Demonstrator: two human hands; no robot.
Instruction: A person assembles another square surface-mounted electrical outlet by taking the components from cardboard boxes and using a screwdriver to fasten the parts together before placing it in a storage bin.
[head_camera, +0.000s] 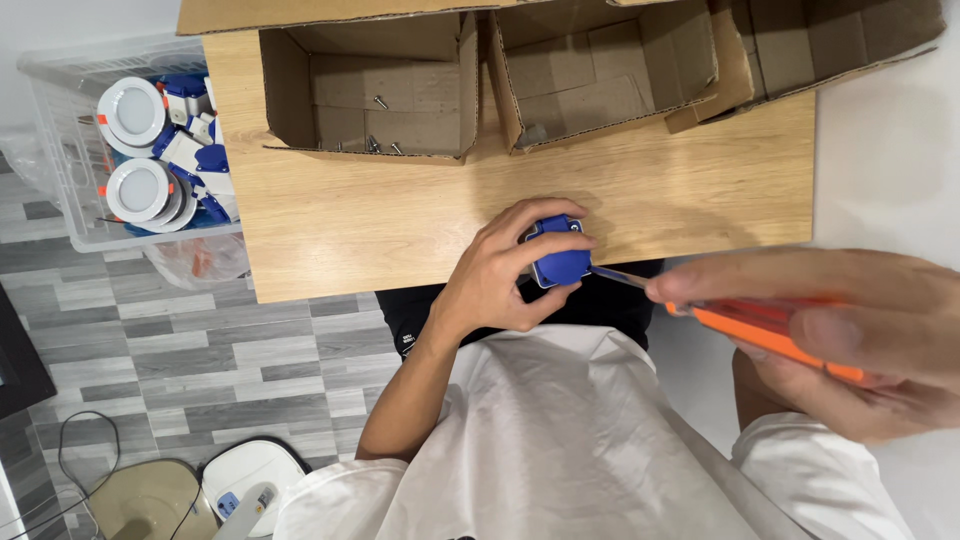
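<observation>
My left hand (500, 275) grips a small blue plastic box (560, 258) at the near edge of the wooden table (400, 215). My right hand (850, 330), close to the camera, holds an orange-handled screwdriver (770, 335). Its metal shaft (618, 277) points left, with the tip touching the right side of the blue box.
Three open cardboard boxes stand at the back of the table; the left one (290, 90) holds a few loose screws (380, 103). A clear plastic bin (70, 170) to the left holds round white lamps (135, 190) and blue parts. Grey plank floor lies below.
</observation>
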